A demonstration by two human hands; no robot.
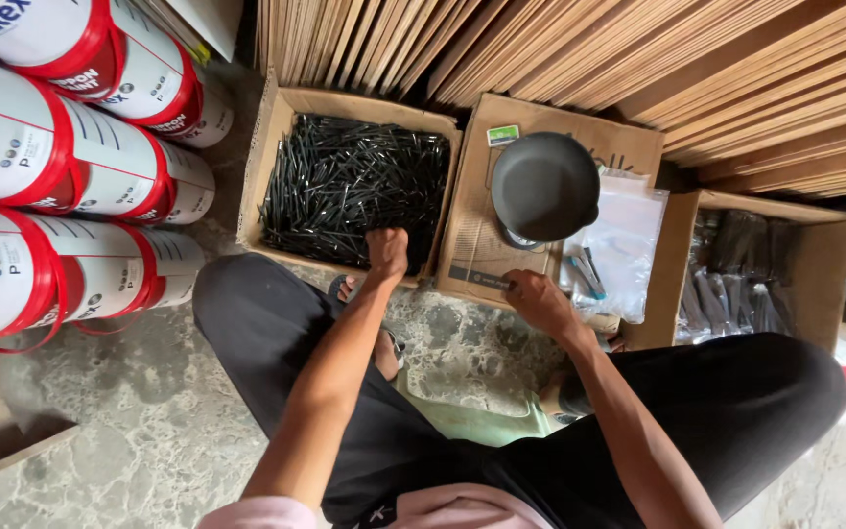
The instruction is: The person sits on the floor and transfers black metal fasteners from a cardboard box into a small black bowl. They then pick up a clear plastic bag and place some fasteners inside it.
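Open brown cardboard box (271,157): full of loose thin black screws (350,186); left hand (388,251) at its near edge, fingers closed into them. Shut cardboard box (477,230) beside it: carries a round black scale pan (544,186); right hand (539,302) at its near edge, finger state unclear.

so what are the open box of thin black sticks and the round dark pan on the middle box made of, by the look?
The open brown box looks like corrugated cardboard: matte, with folded flaps. The thin black sticks look like plastic or coated metal, slightly glossy; I cannot tell which. The round dark pan looks like matte plastic or painted metal, with a smooth, even sheen. The left hand is reaching into the sticks.
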